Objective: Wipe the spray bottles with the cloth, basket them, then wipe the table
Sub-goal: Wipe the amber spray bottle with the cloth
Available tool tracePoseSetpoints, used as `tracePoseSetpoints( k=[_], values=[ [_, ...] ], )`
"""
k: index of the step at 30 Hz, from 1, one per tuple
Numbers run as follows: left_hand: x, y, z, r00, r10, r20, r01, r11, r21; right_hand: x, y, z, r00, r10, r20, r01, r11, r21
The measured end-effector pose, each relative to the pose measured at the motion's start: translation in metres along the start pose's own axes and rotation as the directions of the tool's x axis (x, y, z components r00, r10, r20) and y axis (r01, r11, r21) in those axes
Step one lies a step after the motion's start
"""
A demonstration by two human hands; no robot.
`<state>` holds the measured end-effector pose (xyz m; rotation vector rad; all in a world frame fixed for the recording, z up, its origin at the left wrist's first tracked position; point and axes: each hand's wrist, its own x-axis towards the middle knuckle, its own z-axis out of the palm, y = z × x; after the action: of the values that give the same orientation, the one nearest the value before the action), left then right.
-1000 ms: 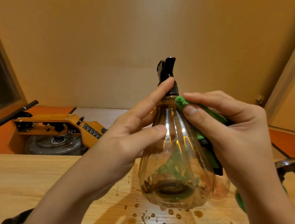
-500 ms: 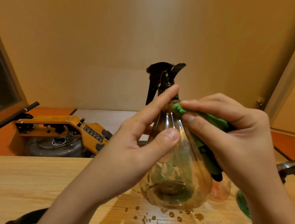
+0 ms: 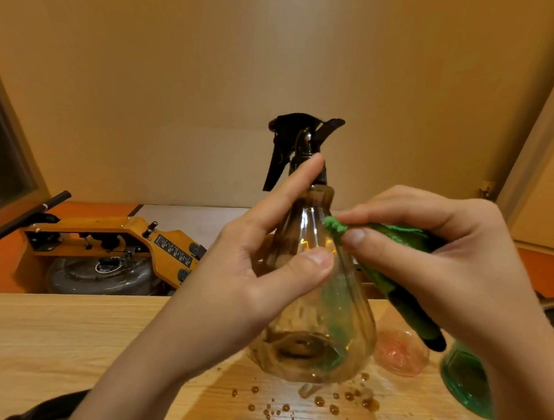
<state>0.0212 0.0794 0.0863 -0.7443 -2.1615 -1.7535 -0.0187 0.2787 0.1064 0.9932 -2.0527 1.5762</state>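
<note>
The clear spray bottle (image 3: pixel 310 318) is in the centre of the frame, over the wooden worktop (image 3: pixel 43 340). It is tilted so that its base turns a little toward the camera, and I cannot tell if the base touches the wood. Its black trigger head (image 3: pixel 294 135) points to the left of the frame.

The left hand (image 3: pixel 254 274) grips the bottle: the thumb lies across the front of the glass-like body and the index finger reaches up to the neck. The right hand (image 3: pixel 447 266) pinches the green cloth (image 3: pixel 399 239) between thumb and index finger, and the tip of the cloth touches the shoulder of the bottle.

Many drops (image 3: pixel 320 402) of liquid lie on the worktop below the bottle, at lower centre. Behind it, at the right, stand 2 more bottles: a pink bottle (image 3: pixel 400 352) and a green bottle (image 3: pixel 464 387), both partly hidden by the right hand. On the floor at the left of the frame is a yellow machine (image 3: pixel 117 240).
</note>
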Motion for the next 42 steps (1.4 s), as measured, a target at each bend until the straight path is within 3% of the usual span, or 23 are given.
tracePoseSetpoints(
  k=[4, 9, 14, 16, 21, 27, 33, 38, 42],
  values=[
    [-0.003, 0.006, 0.009, 0.999, -0.009, 0.043, 0.011, 0.999, -0.043, 0.001, 0.002, 0.007, 0.968, -0.069, -0.24, 0.069, 0.998, -0.006],
    [-0.002, 0.003, -0.001, 1.0, 0.023, -0.002, -0.023, 1.0, 0.009, 0.001, 0.003, 0.002, 0.994, -0.107, 0.019, 0.107, 0.994, -0.032],
    [-0.002, 0.002, 0.004, 0.999, -0.005, 0.046, 0.006, 1.0, -0.005, -0.002, 0.002, 0.017, 0.963, -0.172, -0.206, 0.159, 0.984, -0.077],
    [-0.001, 0.001, 0.002, 0.999, -0.008, 0.033, 0.008, 1.0, 0.005, -0.002, 0.003, 0.02, 0.974, -0.169, -0.153, 0.154, 0.982, -0.107],
    [-0.001, -0.002, -0.006, 1.0, -0.022, -0.007, 0.022, 0.997, 0.078, 0.003, 0.001, -0.002, 0.986, -0.025, 0.168, 0.024, 1.0, 0.01],
    [0.0, 0.002, 0.002, 0.999, -0.018, 0.035, 0.015, 0.997, 0.071, 0.0, 0.003, 0.014, 0.989, -0.077, -0.126, 0.074, 0.997, -0.027],
    [0.002, 0.004, -0.009, 0.997, 0.015, -0.071, -0.006, 0.992, 0.127, 0.003, 0.003, 0.003, 0.99, -0.011, 0.139, 0.007, 0.999, 0.032],
    [-0.003, 0.008, -0.002, 1.0, -0.013, -0.007, 0.013, 1.0, -0.002, 0.003, 0.001, 0.011, 0.994, 0.058, -0.092, -0.05, 0.995, 0.091],
    [-0.007, 0.01, -0.005, 0.999, -0.041, 0.025, 0.044, 0.985, -0.165, 0.003, 0.0, 0.011, 0.987, 0.107, -0.123, -0.09, 0.986, 0.138]
  ],
)
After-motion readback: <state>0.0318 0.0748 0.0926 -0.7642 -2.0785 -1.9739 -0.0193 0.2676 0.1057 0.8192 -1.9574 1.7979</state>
